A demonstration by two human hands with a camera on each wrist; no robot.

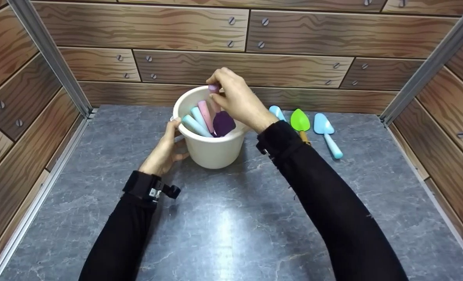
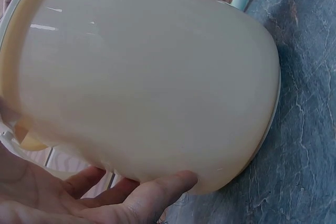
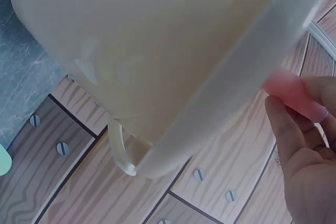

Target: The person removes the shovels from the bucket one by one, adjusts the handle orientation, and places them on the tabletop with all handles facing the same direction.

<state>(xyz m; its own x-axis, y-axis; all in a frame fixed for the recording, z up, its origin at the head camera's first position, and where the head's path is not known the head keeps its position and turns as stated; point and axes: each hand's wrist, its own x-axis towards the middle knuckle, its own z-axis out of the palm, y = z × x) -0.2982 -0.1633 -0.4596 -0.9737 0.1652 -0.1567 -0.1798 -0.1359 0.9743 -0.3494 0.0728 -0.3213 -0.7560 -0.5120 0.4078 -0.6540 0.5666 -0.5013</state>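
A cream bucket [image 1: 215,152] stands upright towards the back, with several small garden tools inside. My left hand [image 1: 162,150] rests against its left wall, one finger up by the rim; in the left wrist view the thumb lies along the wall. Above the opening, my right hand [image 1: 235,93] pinches the pink handle [image 3: 295,94] of a trowel. A dark purple blade [image 1: 224,124] shows below that handle, inside the bucket. Another pink handle [image 1: 205,113] and two light blue handles [image 1: 194,125] lean at the left inside. Their lower ends are mostly hidden.
Right of the bucket, a green trowel [image 1: 300,121] and a light blue trowel [image 1: 325,128] lie on the grey marbled surface [image 1: 200,218]. Another blue blade [image 1: 277,112] is partly hidden by my right forearm. Wood-patterned walls [image 1: 192,27] enclose the back and sides.
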